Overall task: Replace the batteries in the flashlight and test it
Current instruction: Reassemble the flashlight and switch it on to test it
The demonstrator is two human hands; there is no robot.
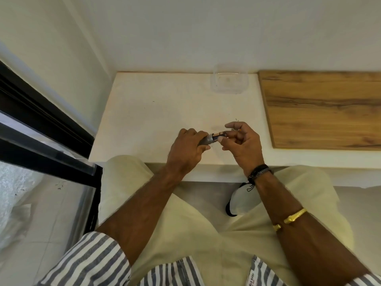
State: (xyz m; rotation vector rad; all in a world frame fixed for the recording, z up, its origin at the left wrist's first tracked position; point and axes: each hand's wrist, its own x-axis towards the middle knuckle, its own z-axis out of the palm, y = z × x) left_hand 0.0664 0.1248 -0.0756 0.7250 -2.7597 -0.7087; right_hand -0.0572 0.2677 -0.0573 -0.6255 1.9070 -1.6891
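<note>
My left hand is wrapped around the dark grey flashlight body, held level over the white table near its front edge. A battery with a copper-coloured band sticks out of the flashlight's open right end. My right hand pinches that battery between thumb and forefinger, the other fingers spread. Most of the flashlight is hidden inside my left fist.
A clear plastic container stands at the table's back edge against the wall. A wooden board covers the surface to the right. A black-framed glass door runs along the left. My knees sit just below the table's front edge.
</note>
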